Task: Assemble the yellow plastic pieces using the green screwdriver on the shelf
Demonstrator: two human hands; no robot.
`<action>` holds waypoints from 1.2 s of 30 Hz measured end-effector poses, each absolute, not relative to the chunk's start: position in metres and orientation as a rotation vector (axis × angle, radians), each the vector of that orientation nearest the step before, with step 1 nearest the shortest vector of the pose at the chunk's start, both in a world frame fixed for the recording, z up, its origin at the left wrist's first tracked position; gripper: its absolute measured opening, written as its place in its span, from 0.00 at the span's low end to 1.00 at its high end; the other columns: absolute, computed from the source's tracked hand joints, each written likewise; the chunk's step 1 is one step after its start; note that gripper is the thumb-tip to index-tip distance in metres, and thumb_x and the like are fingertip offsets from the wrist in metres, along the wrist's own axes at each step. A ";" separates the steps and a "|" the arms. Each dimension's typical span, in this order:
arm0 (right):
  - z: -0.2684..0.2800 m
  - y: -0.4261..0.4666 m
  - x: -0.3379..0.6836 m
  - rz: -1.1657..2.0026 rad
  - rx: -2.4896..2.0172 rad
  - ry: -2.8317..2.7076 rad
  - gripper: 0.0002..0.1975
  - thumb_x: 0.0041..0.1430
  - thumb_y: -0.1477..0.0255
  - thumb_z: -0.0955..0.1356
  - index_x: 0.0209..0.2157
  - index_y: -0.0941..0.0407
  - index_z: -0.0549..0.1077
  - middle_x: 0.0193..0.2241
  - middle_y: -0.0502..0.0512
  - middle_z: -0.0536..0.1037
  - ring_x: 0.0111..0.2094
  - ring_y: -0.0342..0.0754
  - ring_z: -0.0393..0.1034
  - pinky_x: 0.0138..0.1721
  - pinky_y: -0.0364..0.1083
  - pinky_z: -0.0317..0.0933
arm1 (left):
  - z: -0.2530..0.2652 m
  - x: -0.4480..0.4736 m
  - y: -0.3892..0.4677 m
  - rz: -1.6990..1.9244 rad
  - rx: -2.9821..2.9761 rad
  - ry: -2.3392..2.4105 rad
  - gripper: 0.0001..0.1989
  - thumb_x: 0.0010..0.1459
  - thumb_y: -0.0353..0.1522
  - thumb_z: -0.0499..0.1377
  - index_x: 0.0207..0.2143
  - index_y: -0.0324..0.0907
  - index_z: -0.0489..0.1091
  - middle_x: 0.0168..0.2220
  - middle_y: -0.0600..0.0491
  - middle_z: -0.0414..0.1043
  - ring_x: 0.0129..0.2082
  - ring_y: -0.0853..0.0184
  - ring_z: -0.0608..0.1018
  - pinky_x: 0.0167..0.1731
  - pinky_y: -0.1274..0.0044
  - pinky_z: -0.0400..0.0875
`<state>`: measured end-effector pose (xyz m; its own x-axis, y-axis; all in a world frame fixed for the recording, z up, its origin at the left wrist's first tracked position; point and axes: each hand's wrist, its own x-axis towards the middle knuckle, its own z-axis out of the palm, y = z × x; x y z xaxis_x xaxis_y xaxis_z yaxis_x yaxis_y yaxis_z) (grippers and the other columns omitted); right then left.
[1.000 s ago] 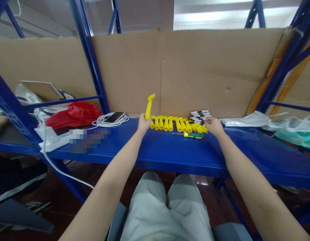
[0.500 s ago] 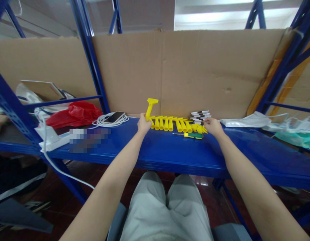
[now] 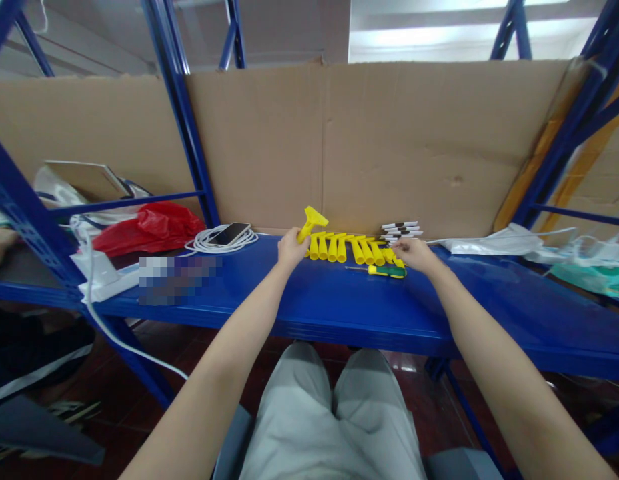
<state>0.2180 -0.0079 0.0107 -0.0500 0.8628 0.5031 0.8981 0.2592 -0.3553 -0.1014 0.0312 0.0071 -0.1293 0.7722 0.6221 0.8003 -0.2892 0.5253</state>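
Observation:
My left hand [image 3: 292,249] is wrapped round the handle of a yellow scraper [image 3: 312,221], its wide head raised and tilted to the right. To its right lies a row of yellow scraper handles [image 3: 341,248] with their round ends facing me. My right hand [image 3: 411,252] has its fingers pinched together at a small pile of flat yellow pieces [image 3: 392,257]; anything between the fingertips is too small to make out. Just behind it sits a stack of white-and-dark strips [image 3: 400,231]. A screwdriver [image 3: 382,271] with a green and yellow grip lies in front of the row.
A blue shelf bench [image 3: 349,300] is backed by a cardboard panel [image 3: 419,147]. On the left are a coiled white cable [image 3: 204,241], a phone [image 3: 230,233], a red bag [image 3: 152,227] and a power strip [image 3: 114,283]. A white packet [image 3: 494,241] lies right. Someone's hand [image 3: 0,245] shows far left.
My left hand has lowered slightly to the right, tilting the scraper's head. My right hand has moved left, from the right edge of the small yellow pieces to over them.

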 end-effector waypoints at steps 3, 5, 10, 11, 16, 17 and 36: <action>0.011 -0.012 0.207 -0.011 -1.453 -2.073 0.10 0.55 0.71 0.65 0.33 0.57 0.78 0.29 0.54 0.80 0.30 0.47 0.73 0.34 0.44 0.65 | 0.005 -0.099 0.032 -1.389 -2.170 -1.723 0.09 0.56 0.34 0.58 0.39 0.43 0.72 0.42 0.49 0.77 0.44 0.61 0.77 0.41 0.75 0.67; 0.011 -0.014 0.199 0.007 -1.390 -2.165 0.09 0.55 0.68 0.66 0.32 0.56 0.79 0.30 0.54 0.80 0.30 0.47 0.73 0.34 0.44 0.65 | 0.004 -0.096 0.032 -1.370 -2.251 -1.638 0.09 0.55 0.34 0.59 0.38 0.42 0.73 0.41 0.49 0.78 0.44 0.61 0.77 0.42 0.75 0.68; 0.007 -0.014 0.182 0.001 -1.329 -2.329 0.09 0.54 0.66 0.68 0.32 0.55 0.79 0.33 0.55 0.81 0.33 0.49 0.73 0.37 0.45 0.65 | 0.002 -0.094 0.032 -1.379 -2.343 -1.547 0.08 0.54 0.34 0.60 0.36 0.41 0.74 0.40 0.48 0.78 0.42 0.61 0.78 0.42 0.75 0.69; 0.006 -0.014 0.180 -0.007 -1.335 -2.360 0.09 0.54 0.66 0.69 0.32 0.55 0.79 0.33 0.55 0.81 0.33 0.49 0.74 0.36 0.45 0.65 | 0.002 -0.094 0.032 -1.391 -2.348 -1.540 0.08 0.54 0.34 0.60 0.36 0.41 0.74 0.40 0.48 0.79 0.42 0.61 0.78 0.42 0.75 0.69; 0.006 -0.016 0.172 -0.107 -1.457 -2.423 0.07 0.52 0.72 0.68 0.33 0.54 0.79 0.34 0.55 0.81 0.33 0.48 0.74 0.36 0.44 0.65 | 0.003 -0.093 0.031 -1.407 -2.367 -1.555 0.09 0.54 0.35 0.61 0.36 0.40 0.75 0.40 0.47 0.79 0.42 0.61 0.78 0.42 0.75 0.69; 0.007 -0.016 0.171 -0.116 -1.486 -2.419 0.06 0.52 0.73 0.68 0.32 0.54 0.79 0.33 0.54 0.81 0.33 0.48 0.73 0.35 0.44 0.64 | 0.003 -0.093 0.031 -1.395 -2.367 -1.569 0.09 0.54 0.35 0.61 0.36 0.40 0.75 0.40 0.47 0.79 0.42 0.60 0.78 0.42 0.75 0.69; 0.017 -0.020 0.277 0.214 -2.109 -1.948 0.04 0.41 0.76 0.69 0.17 0.56 0.73 0.22 0.52 0.76 0.28 0.49 0.72 0.31 0.44 0.64 | 0.007 -0.093 0.025 -1.255 -2.368 -1.613 0.09 0.55 0.35 0.59 0.35 0.39 0.76 0.38 0.48 0.79 0.40 0.61 0.78 0.40 0.76 0.69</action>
